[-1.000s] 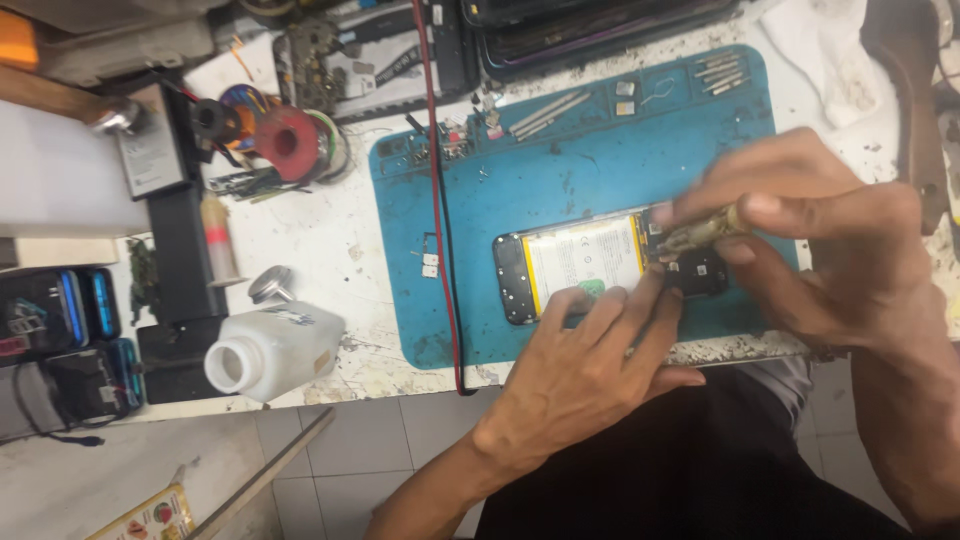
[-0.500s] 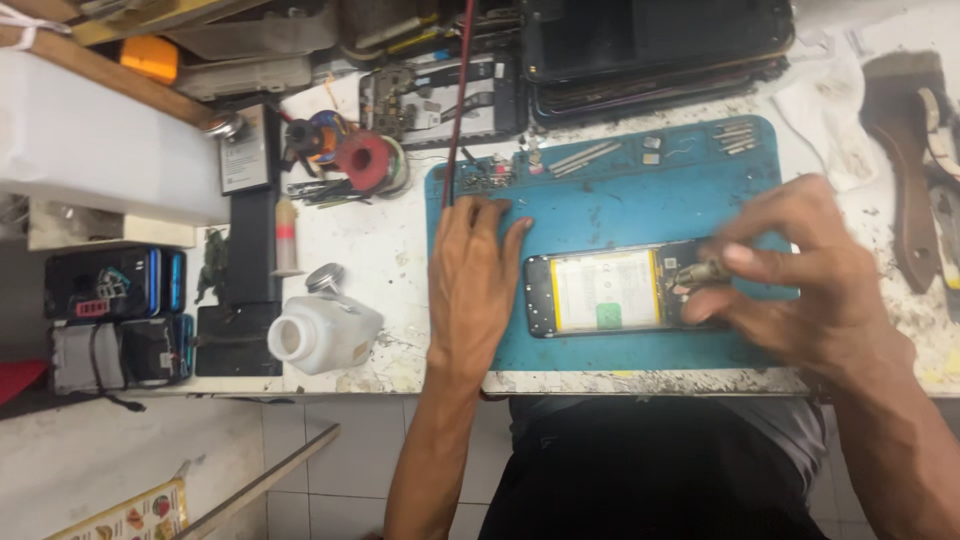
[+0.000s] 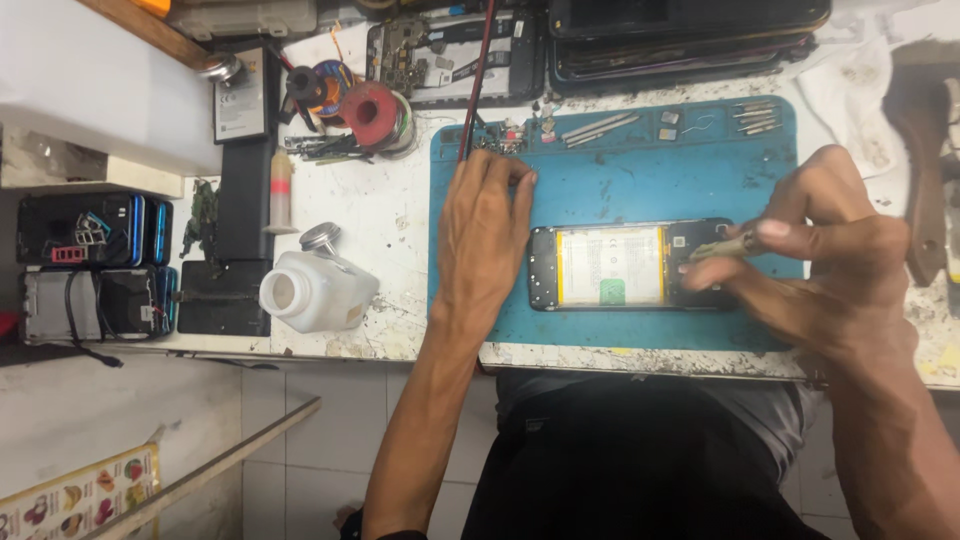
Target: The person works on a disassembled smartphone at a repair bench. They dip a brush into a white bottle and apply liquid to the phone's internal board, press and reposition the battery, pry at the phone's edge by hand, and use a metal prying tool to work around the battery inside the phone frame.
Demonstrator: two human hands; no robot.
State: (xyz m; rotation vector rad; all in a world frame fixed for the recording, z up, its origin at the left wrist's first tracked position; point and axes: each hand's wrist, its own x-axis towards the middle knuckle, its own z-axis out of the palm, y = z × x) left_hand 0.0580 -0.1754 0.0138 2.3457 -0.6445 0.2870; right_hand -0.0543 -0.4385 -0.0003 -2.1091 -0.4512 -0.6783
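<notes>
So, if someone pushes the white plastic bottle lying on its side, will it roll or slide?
The white plastic bottle would probably rock rather than roll freely, since it looks squarish and flat-sided. It is likely light and may slide easily. Its mouth looks uncapped, so any liquid left could spill.

Yellow-white battery label [image 3: 610,264] midmat; colourful fruit-picture sign [image 3: 75,497] bottom-left

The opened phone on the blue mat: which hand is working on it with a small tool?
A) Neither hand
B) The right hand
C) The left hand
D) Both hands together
B: the right hand pinches a small tool over the top end of the opened phone, while the left hand lies flat on the blue mat beside it, fingers reaching toward the small parts at the mat's far edge.
</notes>
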